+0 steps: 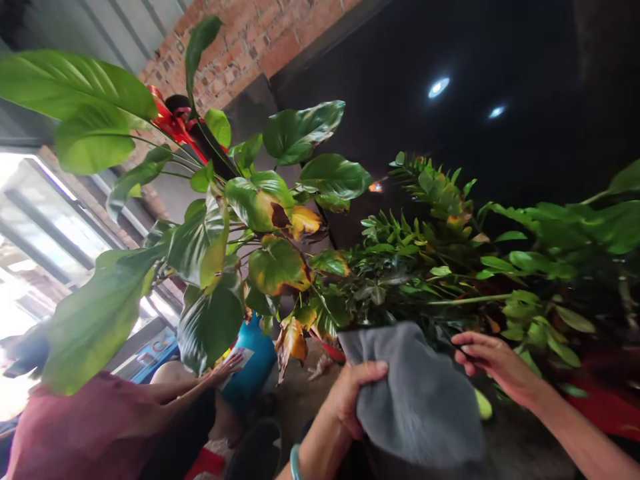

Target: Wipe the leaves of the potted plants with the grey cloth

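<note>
left hand (pixel 356 395) gripping grey cloth (pixel 420 407), right hand (pixel 495 360) half-curled by green foliage (pixel 527 313), hold unclear, broad-leaved plant (pixel 213 327) partly blocking brick wall (pixel 240 40), pink-clad person (pixel 85 433) nearby

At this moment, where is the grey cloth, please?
In the head view, the grey cloth is at the bottom, right of centre, gripped by the left hand, with the right hand just to its right.

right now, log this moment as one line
left hand: gripping cloth | right hand: by foliage, grip unclear | large-leaved plant: browned leaves | at left: person
</note>
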Tool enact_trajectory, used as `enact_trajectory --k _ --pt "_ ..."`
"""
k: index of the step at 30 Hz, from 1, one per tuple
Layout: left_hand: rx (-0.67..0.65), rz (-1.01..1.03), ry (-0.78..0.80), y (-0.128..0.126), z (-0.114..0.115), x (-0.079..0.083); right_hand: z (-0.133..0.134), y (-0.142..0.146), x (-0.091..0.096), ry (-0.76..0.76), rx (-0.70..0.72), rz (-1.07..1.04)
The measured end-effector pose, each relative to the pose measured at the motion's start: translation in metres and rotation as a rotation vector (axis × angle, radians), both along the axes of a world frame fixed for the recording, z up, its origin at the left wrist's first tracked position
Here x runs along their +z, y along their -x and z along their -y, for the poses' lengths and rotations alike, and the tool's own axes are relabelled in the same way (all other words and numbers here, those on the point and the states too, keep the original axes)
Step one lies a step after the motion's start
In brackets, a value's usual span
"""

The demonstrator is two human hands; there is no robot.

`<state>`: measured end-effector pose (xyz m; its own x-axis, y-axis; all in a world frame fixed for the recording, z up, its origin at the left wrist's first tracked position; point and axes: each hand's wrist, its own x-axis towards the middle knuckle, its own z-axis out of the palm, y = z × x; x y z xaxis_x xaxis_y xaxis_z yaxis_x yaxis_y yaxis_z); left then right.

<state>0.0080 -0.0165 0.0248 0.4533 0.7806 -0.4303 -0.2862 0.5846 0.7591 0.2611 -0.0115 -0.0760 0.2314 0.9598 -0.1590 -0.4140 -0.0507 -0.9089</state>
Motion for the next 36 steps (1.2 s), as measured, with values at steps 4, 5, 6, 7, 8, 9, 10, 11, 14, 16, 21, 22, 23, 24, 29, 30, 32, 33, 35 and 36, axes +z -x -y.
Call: enact_trajectory --k 4,5,6,7,8,9,10,11,14,16,21,22,23,24,29,30,32,33,35,36 --pt "0.233 0.156 -0.034 -0.018 -0.031 0.029 -0.003 0.006 0.006 0.003 -0.04 -0.047" --pt "0.281 0.163 -0.023 -0.025 -0.035 0.026 -0.003 0.008 0.008 0.002 -0.046 -0.059" --pt "0.302 0.143 0.0 -0.03 -0.035 0.019 -0.004 0.01 0.01 0.002 -0.048 -0.068" --pt "0.296 0.106 0.023 -0.034 -0.033 0.009 -0.003 0.011 0.012 0.002 -0.04 -0.069" --pt "0.265 0.061 0.04 -0.035 -0.027 -0.002 -0.003 0.012 0.014 0.0 -0.024 -0.061" --pt "0.218 0.018 0.043 -0.033 -0.02 -0.012 -0.002 0.013 0.015 -0.003 -0.004 -0.049" --pt "0.165 -0.015 0.032 -0.028 -0.012 -0.019 -0.001 0.012 0.015 -0.005 0.02 -0.033" --pt "0.114 -0.033 0.011 -0.021 -0.006 -0.023 0.0 0.011 0.014 -0.005 0.041 -0.016" --pt "0.025 -0.008 -0.033 0.003 -0.001 -0.006 0.002 0.008 0.01 0.012 0.058 0.014" --pt "0.077 0.052 -0.034 0.011 -0.012 0.018 0.001 0.007 0.008 0.023 0.023 0.011" --pt "0.433 0.117 -0.031 -0.008 -0.039 0.036 -0.002 0.012 0.012 0.044 -0.041 -0.029" --pt "0.435 0.074 0.002 -0.013 -0.036 0.026 -0.002 0.013 0.013 0.042 -0.037 -0.029" --pt "0.398 0.026 0.043 -0.017 -0.031 0.013 -0.002 0.013 0.013 0.037 -0.03 -0.026" --pt "0.336 -0.013 0.073 -0.018 -0.023 -0.001 -0.002 0.013 0.013 0.031 -0.022 -0.022" --pt "0.114 -0.03 -0.025 0.007 0.008 -0.028 0.002 0.006 0.009 0.035 0.008 0.026" --pt "0.121 -0.023 -0.04 0.013 0.005 -0.019 0.002 0.005 0.008 0.027 0.011 0.035" --pt "0.204 0.017 -0.041 0.02 -0.01 0.006 0.002 0.004 0.008 0.015 0.007 0.038" --pt "0.301 0.062 -0.052 0.02 -0.021 0.019 0.002 0.005 0.009 0.016 0.0 0.033" --pt "0.535 0.151 -0.081 0.016 -0.043 0.037 0.0 0.007 0.009 0.024 -0.02 0.022" --pt "0.631 0.172 -0.083 0.013 -0.05 0.04 -0.001 0.009 0.009 0.024 -0.025 0.022"
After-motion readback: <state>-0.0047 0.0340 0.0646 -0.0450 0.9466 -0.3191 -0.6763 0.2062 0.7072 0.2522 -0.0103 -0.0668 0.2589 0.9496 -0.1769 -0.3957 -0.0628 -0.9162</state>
